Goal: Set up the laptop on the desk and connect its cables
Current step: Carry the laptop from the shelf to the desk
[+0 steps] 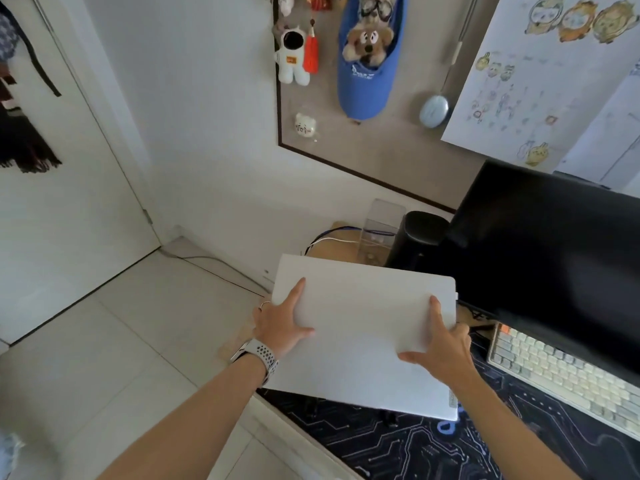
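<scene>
Soft, even daylight filled the room, bright enough that the white laptop lid (pixel 363 341) was washed out almost featureless. Straight lines bowed at the frame edges, and the whole picture was slightly soft.

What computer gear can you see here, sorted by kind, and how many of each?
Laptop, white and closed, held by left hand and right hand: 1
Monitor, black: 1
Keyboard, pale keys: 1
Speaker, black: 1
Total: 4
</scene>
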Demonstrator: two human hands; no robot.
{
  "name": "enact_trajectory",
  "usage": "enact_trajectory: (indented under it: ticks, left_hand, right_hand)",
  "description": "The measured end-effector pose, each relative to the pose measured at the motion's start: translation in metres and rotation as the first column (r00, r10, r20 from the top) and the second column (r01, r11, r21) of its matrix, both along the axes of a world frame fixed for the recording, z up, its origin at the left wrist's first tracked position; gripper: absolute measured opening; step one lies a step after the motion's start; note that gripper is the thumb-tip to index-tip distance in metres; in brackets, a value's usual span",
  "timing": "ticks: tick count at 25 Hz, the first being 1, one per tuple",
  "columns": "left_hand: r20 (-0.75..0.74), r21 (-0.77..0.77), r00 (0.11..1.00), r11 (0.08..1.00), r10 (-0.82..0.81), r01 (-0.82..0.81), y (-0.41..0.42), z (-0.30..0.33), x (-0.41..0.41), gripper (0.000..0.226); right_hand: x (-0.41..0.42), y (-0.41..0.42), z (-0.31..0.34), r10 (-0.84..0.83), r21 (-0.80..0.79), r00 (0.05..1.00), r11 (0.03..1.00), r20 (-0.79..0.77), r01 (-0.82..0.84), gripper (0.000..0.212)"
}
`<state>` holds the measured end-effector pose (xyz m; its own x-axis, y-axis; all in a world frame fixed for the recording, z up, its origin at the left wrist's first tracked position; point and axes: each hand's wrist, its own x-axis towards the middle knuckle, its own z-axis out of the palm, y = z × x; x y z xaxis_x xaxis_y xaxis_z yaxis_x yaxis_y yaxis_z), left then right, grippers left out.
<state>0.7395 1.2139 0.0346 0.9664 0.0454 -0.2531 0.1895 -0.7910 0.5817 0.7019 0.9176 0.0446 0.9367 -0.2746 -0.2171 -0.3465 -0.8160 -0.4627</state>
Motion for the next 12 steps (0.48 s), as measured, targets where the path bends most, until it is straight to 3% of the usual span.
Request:
enact_trajectory:
  ticks: [6, 12]
  left_hand:
    - [0.056, 0.041, 0.992, 0.993, -0.114, 0.112, 0.004, -0.019, 0.002, 0.097]
    - [0.031, -0.011, 0.997, 0.998, -0.065, 0.066, -0.001, -0.032, -0.008, 0.093]
  right_hand:
    - [-0.004, 0.002, -0.022, -0.027, 0.015, 0.999, 1.0, -0.018, 0.028, 0.123]
    - [-0.002, 0.0, -0.039, 0.001, -0.004, 0.998, 1.0, -0.062, -0.002, 0.125]
